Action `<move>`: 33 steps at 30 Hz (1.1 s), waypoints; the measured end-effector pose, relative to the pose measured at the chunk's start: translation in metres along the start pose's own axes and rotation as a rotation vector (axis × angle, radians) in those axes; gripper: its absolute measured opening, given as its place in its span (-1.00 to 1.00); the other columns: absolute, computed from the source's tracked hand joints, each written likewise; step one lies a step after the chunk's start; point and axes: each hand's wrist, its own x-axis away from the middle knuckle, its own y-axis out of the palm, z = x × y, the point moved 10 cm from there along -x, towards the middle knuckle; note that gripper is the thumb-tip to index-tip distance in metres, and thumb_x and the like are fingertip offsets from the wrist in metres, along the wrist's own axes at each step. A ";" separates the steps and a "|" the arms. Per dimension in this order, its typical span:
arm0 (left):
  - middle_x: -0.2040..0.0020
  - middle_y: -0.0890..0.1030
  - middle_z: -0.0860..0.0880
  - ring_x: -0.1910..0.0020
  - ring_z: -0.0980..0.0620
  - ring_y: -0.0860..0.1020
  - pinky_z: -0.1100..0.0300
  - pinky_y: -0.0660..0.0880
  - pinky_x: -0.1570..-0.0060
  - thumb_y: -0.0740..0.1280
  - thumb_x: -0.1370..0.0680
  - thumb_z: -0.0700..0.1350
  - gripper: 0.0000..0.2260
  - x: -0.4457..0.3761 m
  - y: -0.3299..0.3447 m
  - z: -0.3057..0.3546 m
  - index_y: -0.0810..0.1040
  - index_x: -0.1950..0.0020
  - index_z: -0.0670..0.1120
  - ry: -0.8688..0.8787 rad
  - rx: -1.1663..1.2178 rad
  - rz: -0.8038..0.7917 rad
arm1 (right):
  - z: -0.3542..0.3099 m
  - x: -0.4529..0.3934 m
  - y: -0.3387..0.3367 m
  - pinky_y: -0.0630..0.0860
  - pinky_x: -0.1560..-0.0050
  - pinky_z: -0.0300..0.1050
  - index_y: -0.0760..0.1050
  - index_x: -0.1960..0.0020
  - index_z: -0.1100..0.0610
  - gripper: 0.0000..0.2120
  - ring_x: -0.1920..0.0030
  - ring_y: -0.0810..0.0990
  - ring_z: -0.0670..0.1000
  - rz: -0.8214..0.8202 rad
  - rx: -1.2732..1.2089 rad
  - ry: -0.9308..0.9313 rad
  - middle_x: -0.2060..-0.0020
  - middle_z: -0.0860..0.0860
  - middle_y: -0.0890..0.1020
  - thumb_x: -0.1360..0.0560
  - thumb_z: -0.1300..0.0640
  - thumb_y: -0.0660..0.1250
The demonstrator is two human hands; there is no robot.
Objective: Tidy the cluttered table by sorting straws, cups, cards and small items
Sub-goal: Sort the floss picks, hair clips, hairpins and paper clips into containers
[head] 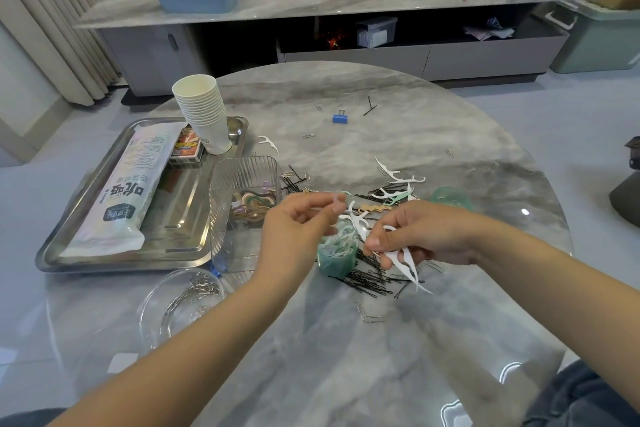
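Observation:
My right hand (426, 236) grips a small bunch of white floss picks (407, 263) just right of a green tub (337, 253) that holds more picks. My left hand (298, 229) hovers over the tub's left side with its fingers loosely curled; whether it pinches anything I cannot tell. Black hairpins (367, 277) lie in a heap under and in front of my right hand. More floss picks (398, 184) are scattered behind my hands. A stack of paper cups (204, 111), a pack of straws (128, 194) and a card box (187, 149) sit on the steel tray (104, 260).
A clear ribbed box (242, 184) with hair ties stands left of my hands. A glass bowl (180, 302) of paper clips sits at the front left. A green lid (450, 198), a blue binder clip (340, 118) and loose clips (367, 315) lie on the round marble table (346, 357).

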 end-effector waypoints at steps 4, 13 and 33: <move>0.02 0.60 0.03 0.03 0.22 0.58 0.38 0.51 0.02 0.42 -0.44 -0.34 -0.73 0.005 0.008 0.018 0.66 0.11 0.06 0.256 -0.248 -0.079 | -0.001 -0.001 -0.003 0.22 0.53 -0.33 0.54 0.16 0.21 -0.90 0.55 0.43 -0.11 0.002 -0.006 -0.011 0.48 0.02 0.59 -0.52 0.26 0.29; 0.02 0.62 0.08 0.05 0.30 0.58 0.44 0.48 0.11 0.41 -0.47 -0.30 -0.80 0.009 0.015 0.004 0.67 0.08 0.00 0.140 -0.228 -0.108 | -0.009 0.001 -0.008 0.38 0.45 -0.34 0.55 0.18 0.16 -0.90 0.48 0.51 -0.14 0.080 0.072 -0.097 0.45 -0.02 0.61 -0.51 0.22 0.34; 0.21 0.66 -0.14 0.34 0.05 0.64 0.28 0.57 0.32 0.34 -0.50 -0.36 -0.88 0.004 0.011 -0.033 0.62 0.00 -0.27 -0.394 0.124 -0.128 | -0.007 -0.007 -0.005 0.33 0.48 -0.38 0.58 0.06 0.17 -0.79 0.45 0.47 -0.16 0.118 -0.087 -0.131 0.33 0.04 0.60 -0.60 0.21 0.18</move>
